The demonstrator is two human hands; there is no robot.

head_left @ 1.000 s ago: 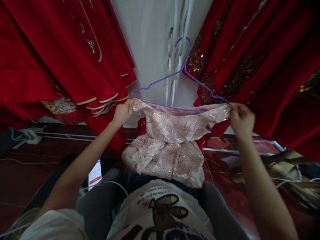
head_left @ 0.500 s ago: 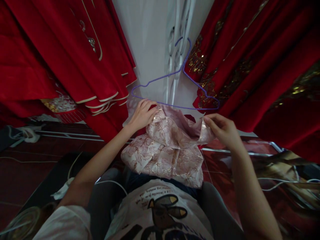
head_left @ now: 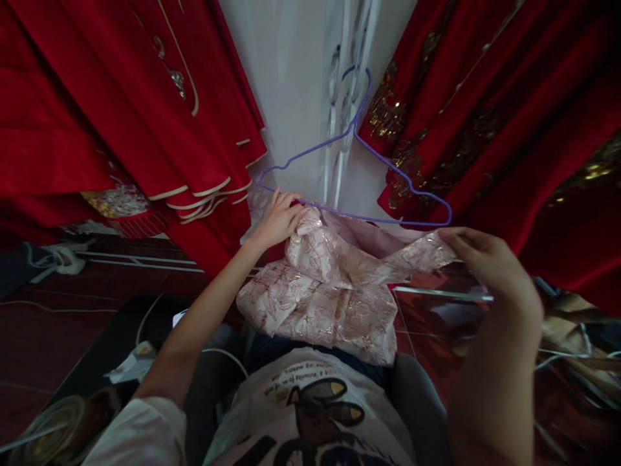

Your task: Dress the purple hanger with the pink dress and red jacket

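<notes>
From the head view, the left hand (head_left: 279, 223) curls over the upper corner of a pale pink dress (head_left: 349, 317) with a shiny gold pattern, gripping it there; what its thumb does underneath cannot be told. The right hand (head_left: 480, 252) pinches the end of the dress's strap between thumb and fingers, drawing it out sideways. The dress lies between and below the two hands, its lower part bunched over the person's lap and its neckline gaping, so the plain lining shows.

A purple hanger (head_left: 354, 124) stands above the dress, its hook pointing away from the hands. Its lower bar passes by the left fingers and along the neckline; its other end sits just above the right fingertips, apart from them and outside the strap.

Beyond the left hand hang red clothes with pale edging (head_left: 194, 129); beyond the right hang red clothes with gold decoration (head_left: 504, 149). Between them, past the hanger, is a whitish panel (head_left: 281, 71). A phone (head_left: 179, 317) shows partly behind the left forearm, with a crumpled tissue (head_left: 133, 364) and a clear container (head_left: 53, 424) nearer the left elbow. Below both hands is the person's printed shirt (head_left: 286, 408).
</notes>
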